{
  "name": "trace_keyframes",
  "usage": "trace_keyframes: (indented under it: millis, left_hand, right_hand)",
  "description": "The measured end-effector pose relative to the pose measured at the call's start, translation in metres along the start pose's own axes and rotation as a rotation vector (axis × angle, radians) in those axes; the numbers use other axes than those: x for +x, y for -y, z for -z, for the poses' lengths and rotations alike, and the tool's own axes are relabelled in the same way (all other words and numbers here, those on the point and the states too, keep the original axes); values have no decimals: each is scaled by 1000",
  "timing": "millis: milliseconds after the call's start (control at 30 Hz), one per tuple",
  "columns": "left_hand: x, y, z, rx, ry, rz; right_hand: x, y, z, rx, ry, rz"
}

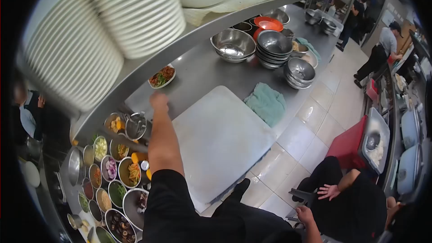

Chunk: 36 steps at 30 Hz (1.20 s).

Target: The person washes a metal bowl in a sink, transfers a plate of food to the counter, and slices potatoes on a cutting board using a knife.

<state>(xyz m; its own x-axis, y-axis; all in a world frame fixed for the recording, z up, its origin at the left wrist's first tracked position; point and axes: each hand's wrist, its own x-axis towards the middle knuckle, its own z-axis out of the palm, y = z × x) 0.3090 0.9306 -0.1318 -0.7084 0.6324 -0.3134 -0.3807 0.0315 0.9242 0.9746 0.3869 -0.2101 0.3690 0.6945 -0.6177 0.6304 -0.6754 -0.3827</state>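
My left arm reaches forward over the steel counter, and my left hand (158, 101) is just below a small white dish (163, 77) of reddish food with green garnish. The fingers of that hand are too unclear to show whether it is open or closed, and contact with the dish cannot be made out. Beside my arm lies a large white cutting board (220, 139). My right hand (305, 214) is low at the right, near my body, with its fingers curled; whatever it may hold is hidden.
Food containers (130, 172) crowd the left. Stacked plates (135, 13) line the shelf. Metal bowls (274, 44) and a green cloth (266, 103) are on the counter. A person in black (351, 207) sits close at right, palm open; another person (382, 47) stands farther back.
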Motion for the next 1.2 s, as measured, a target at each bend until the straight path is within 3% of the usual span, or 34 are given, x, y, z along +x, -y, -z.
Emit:
trace_keyframes:
  millis: [167, 200, 300, 600, 867, 1067, 1200]
  left_hand:
    - [55, 0, 14, 230, -25, -76]
    - [52, -9, 5, 17, -108, 114]
    - [61, -16, 1, 129, 20, 76]
    - [74, -11, 14, 344, -1, -16]
    - [-34, -68, -1, 740, 246, -183]
    - [-141, -120, -90, 938, 544, -236]
    - [-208, -121, -172, 858, 724, -269]
  right_hand:
    - [39, -16, 14, -202, 67, -7]
    - [43, -14, 20, -186, 93, -56]
    - [54, 1, 46, -247, 137, -29]
    - [68, 51, 77, -56, 57, -76]
    - [107, 68, 85, -54, 87, 23]
    - [140, 62, 93, 44, 26, 87]
    - [158, 63, 121, 179, 42, 63]
